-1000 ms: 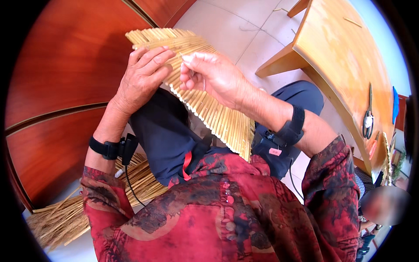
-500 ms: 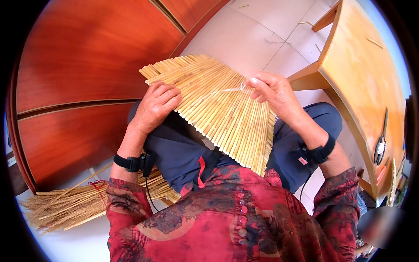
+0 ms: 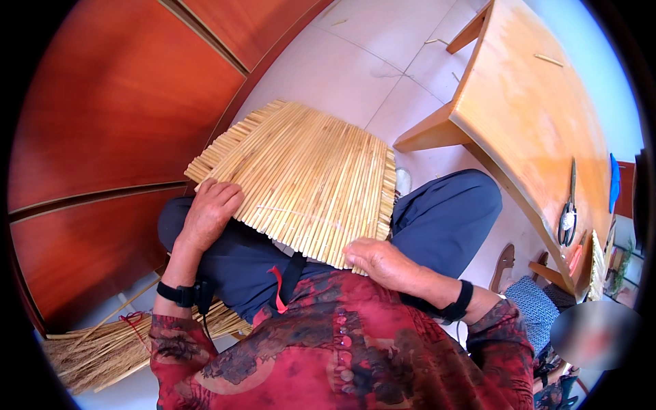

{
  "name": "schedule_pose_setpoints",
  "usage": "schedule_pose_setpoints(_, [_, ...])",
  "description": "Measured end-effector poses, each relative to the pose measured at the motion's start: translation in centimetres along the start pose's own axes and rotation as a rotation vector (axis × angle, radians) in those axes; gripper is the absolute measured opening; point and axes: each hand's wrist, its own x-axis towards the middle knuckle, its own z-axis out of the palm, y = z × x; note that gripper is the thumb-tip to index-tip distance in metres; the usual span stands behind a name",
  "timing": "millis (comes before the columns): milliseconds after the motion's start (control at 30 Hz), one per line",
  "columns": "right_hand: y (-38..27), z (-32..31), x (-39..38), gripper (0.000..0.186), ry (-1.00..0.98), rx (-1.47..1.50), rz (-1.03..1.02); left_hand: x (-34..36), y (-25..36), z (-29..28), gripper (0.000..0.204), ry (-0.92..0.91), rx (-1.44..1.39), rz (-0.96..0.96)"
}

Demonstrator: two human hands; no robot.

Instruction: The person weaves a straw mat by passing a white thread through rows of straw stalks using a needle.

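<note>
Mat (image 3: 307,178) spreads above the person's legs (image 3: 451,212) in the head view. The left hand (image 3: 210,215) grips its left edge, fingers on top; the right hand (image 3: 388,264) touches its near right corner, whether gripping I cannot tell. Red cord (image 3: 131,316) crosses a stalk bundle (image 3: 123,350); scissors (image 3: 568,219) lie on the table (image 3: 526,130).

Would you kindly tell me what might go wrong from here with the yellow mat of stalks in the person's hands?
The bare left hand and bare right hand hold the flat yellow mat of thin, straight stalks along its near edge, so its far side might sag or tip. The fine whitish thread crossing it near that edge could perhaps snag or loosen, letting some stalks shift.
</note>
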Motion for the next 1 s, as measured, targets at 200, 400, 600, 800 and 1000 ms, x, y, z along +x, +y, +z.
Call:
schedule_pose_setpoints(200, [0.4,0.4,-0.4,0.013,-0.061,0.131,0.033,-0.4,1.3,-0.6,0.031,-0.129,0.000,-0.184])
schedule_pose_setpoints(400, [0.9,-0.1,-0.4,0.014,-0.103,0.135,0.009,-1.6,5.5,-0.8,0.055,0.114,-0.358,-0.605])
schedule_pose_setpoints(600, [0.6,-0.1,-0.5,0.019,-0.039,0.187,0.003,-3.6,9.8,0.0,0.048,0.426,-1.579,-1.305])
schedule_pose_setpoints(800, [0.2,-0.5,-0.5,0.017,-0.066,0.189,0.006,-1.8,8.5,5.3,0.047,0.241,-2.011,-1.338])
schedule_pose_setpoints(1000, [1.0,0.5,-0.3,0.016,-0.104,0.104,-0.018,0.6,7.3,9.8,0.043,0.750,-2.160,-1.266])
